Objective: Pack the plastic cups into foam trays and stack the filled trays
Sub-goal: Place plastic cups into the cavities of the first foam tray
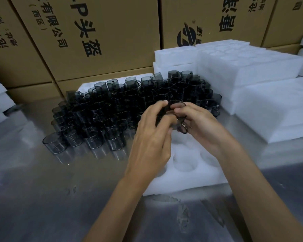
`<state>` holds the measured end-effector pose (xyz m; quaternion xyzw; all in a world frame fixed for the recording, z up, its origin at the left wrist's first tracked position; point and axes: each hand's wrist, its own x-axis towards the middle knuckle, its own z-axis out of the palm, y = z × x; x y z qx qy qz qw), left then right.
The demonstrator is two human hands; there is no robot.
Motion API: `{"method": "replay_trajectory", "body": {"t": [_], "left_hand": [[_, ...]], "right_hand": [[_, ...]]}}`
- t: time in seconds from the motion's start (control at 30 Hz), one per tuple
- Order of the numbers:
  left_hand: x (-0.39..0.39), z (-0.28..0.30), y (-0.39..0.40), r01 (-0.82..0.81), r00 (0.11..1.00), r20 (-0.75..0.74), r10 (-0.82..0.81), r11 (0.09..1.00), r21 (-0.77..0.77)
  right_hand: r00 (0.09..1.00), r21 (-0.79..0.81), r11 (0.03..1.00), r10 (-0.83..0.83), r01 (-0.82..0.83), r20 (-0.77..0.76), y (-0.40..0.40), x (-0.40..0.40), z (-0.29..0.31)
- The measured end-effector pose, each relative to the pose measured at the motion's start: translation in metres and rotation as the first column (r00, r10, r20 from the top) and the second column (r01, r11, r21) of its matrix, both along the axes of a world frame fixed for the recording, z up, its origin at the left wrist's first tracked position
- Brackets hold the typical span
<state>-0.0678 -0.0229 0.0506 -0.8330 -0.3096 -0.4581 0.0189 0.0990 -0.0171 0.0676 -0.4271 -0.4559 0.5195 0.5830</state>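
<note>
Head view looks down on a metal table where both hands meet over a white foam tray. Left hand curls its fingers round a smoky dark transparent plastic cup, thumb side toward the cup, while the right hand pinches the same cup from the other side, fingertips on its rim; the cup is held in the air just above the tray's far edge. Round pockets show in the bare part of the tray between the forearms. Behind the hands stands a large crowd of the same dark cups, packed close together, some on the table and some on a foam sheet at the back. To the right lie stacked foam trays. Brown cardboard cartons with printed characters form the backdrop.
</note>
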Motion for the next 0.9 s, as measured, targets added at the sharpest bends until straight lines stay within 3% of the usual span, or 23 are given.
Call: {"method": "replay_trajectory", "body": {"t": [0.23,0.43,0.8,0.9], "left_hand": [[-0.004,-0.003,0.002,0.061,0.995,0.101,-0.026,0.929,-0.364],[-0.005,-0.002,0.002,0.078,0.997,0.048,-0.064,0.907,-0.414],[-0.009,-0.011,0.01,-0.018,0.998,-0.055,-0.018,0.8,-0.599],[-0.01,-0.012,0.009,-0.047,0.996,-0.085,-0.007,0.791,-0.61]], "right_hand": [[0.99,0.031,0.998,-0.056,0.053,0.126,-0.002,0.004,0.002],[0.904,0.086,0.993,-0.106,0.077,0.414,-0.003,0.011,-0.002],[0.756,0.028,0.998,-0.063,0.059,0.652,0.002,0.021,-0.013],[0.674,0.052,0.994,-0.101,0.092,0.732,0.003,0.019,-0.015]]}}
